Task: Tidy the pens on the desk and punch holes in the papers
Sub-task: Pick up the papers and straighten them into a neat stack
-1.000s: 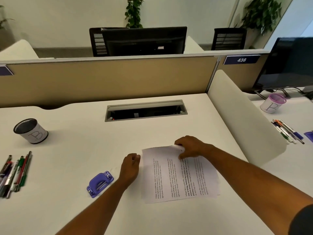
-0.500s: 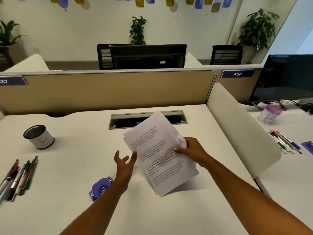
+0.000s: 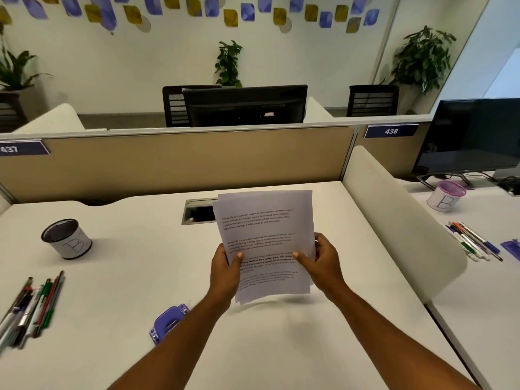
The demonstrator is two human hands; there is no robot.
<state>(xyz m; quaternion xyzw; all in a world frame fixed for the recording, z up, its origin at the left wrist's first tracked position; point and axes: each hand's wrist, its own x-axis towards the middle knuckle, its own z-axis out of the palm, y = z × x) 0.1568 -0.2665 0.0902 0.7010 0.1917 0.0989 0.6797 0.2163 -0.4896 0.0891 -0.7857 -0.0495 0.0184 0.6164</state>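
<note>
Currently I am gripping papers [image 3: 264,243] upright above counter [image 3: 118,277] in both hands, left [image 3: 225,273], right [image 3: 323,263] | risk: sheets fanning unevenly, holes misaligning in punch [image 3: 168,320].

Open-plan office. A white wall [image 3: 157,60] bears a row of blue and yellow paper shapes [image 3: 230,16]. Three green potted plants [image 3: 228,64] stand along it. A tan fabric partition [image 3: 180,161] with numbered blue plaques [image 3: 391,131] backs the white table [image 3: 135,266]; a rounded white side divider [image 3: 394,215] separates the neighbouring table. Beyond the partition stand a black monitor [image 3: 244,105] and two black mesh chairs [image 3: 372,99]; another dark monitor [image 3: 475,136] stands at right.
</note>
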